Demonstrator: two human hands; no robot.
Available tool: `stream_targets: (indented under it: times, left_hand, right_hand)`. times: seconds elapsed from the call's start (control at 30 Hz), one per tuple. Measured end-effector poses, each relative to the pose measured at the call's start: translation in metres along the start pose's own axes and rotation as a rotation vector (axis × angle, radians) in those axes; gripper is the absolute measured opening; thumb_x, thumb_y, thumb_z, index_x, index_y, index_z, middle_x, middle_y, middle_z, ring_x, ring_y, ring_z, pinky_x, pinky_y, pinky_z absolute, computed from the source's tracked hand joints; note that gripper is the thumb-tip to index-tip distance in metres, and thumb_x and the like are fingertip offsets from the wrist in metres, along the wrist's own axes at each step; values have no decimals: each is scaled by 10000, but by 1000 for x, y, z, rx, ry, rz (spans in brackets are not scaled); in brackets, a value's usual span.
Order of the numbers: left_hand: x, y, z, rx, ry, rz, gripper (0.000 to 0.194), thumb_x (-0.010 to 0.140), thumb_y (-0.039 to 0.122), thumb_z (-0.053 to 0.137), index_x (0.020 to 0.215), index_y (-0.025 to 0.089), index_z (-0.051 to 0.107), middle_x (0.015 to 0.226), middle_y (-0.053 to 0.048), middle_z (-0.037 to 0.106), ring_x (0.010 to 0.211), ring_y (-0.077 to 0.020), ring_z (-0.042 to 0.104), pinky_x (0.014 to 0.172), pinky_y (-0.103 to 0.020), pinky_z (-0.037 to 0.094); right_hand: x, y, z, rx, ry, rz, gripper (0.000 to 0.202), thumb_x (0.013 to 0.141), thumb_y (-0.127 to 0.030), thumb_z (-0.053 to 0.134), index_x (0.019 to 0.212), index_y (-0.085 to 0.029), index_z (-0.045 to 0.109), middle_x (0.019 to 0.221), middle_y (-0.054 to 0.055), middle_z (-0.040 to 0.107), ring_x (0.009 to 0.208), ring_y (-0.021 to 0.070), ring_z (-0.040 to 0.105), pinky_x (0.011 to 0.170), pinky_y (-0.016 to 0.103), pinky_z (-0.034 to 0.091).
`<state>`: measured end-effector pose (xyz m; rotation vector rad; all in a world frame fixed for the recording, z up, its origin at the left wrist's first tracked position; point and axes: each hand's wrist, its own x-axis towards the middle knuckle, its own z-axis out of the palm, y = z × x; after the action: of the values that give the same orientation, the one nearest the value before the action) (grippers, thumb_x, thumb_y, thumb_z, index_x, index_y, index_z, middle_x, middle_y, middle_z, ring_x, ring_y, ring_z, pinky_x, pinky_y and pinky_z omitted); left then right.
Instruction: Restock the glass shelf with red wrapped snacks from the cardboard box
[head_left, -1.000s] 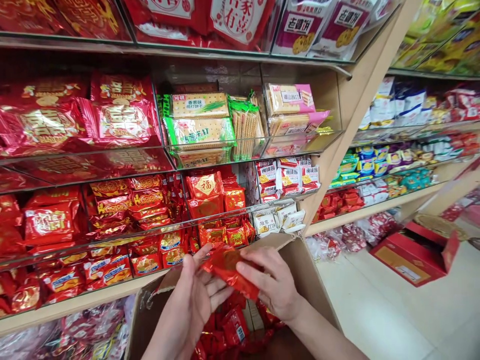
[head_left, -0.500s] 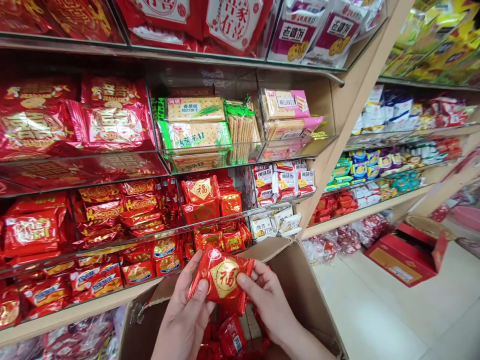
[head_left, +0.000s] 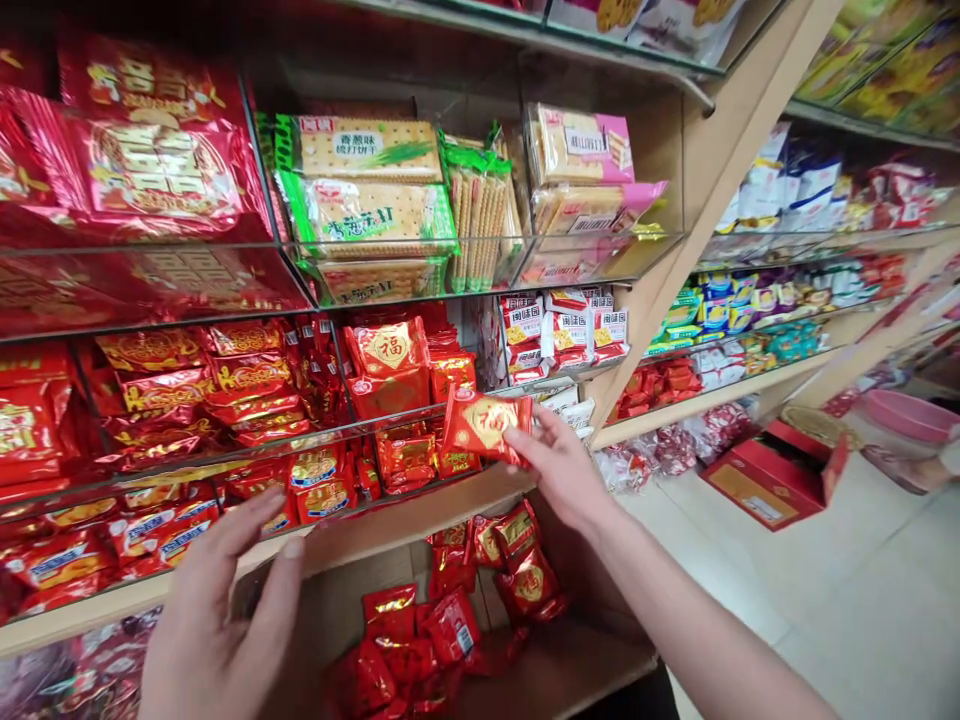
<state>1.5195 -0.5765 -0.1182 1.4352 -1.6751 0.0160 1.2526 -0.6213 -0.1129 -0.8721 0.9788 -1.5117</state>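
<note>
Between the thumb and fingers of my right hand point(head_left: 566, 465) is a red snack packet point(head_left: 480, 422) with a gold diamond on its front. It is held up before the shelf, just in front of a compartment with similar red packets point(head_left: 388, 360). My left hand point(head_left: 225, 600) is empty, thumb and fingers apart, over the left side of a cardboard box point(head_left: 585, 665). Several loose red packets point(head_left: 454, 625) lie in the bottom of that box, some face up and some tilted.
Glass-fronted shelves hold green-edged cracker packs point(head_left: 371, 210), pink-edged cracker packs point(head_left: 581, 150) and white-and-red packets point(head_left: 566, 325). A wooden upright point(head_left: 720, 220) divides this unit from the shelves at right. On the tiled floor stand an open red carton point(head_left: 772, 475) and a pink basin point(head_left: 911, 415).
My left hand has let go of the packet and moved left. My right hand has carried it up and forward toward the shelf. The view has shifted closer and downward.
</note>
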Motion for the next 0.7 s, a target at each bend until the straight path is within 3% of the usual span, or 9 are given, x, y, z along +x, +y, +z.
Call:
stream_targets:
  times: [0.1,0.27,0.43,0.57,0.7]
  left_hand:
    - [9,-25,-1,146,-131,46,463,782,517,410,1069,174,528,1118,-130,558,1095,-294,493,957,-451,368]
    - [1,-42,9,122,-295,-175,446,771,530,403,1041,209,554,1056,-80,622,995,-252,571,861,-384,438]
    - [-4,-36,8,133,-332,-227,385,776,491,428,976,207,595,957,-54,668,873,-229,620,771,-323,461]
    - [-7,-34,8,134,-278,-184,327,794,470,428,922,227,604,925,-36,679,836,-211,627,743,-285,465]
    - [-10,-36,9,118,-258,-164,284,803,454,433,872,240,606,912,-19,679,836,-199,626,767,-266,453]
  right_hand:
    - [24,-15,4,37,30,-32,563,576,-230,750,1039,-233,431,639,-64,578,552,90,544,462,191,466]
    - [51,-24,21,58,83,-146,411,654,-156,659,922,-262,367,637,-86,552,516,76,548,442,180,432]
    - [76,-20,39,25,35,-150,119,758,-161,551,710,-201,449,636,-66,509,559,50,542,520,181,446]
    - [98,-18,51,37,4,-198,120,740,-194,578,750,-203,459,680,-63,534,617,59,567,571,192,456]
    - [117,-20,58,38,-32,-274,230,670,-118,616,805,-202,450,692,-68,555,646,64,577,596,192,457]
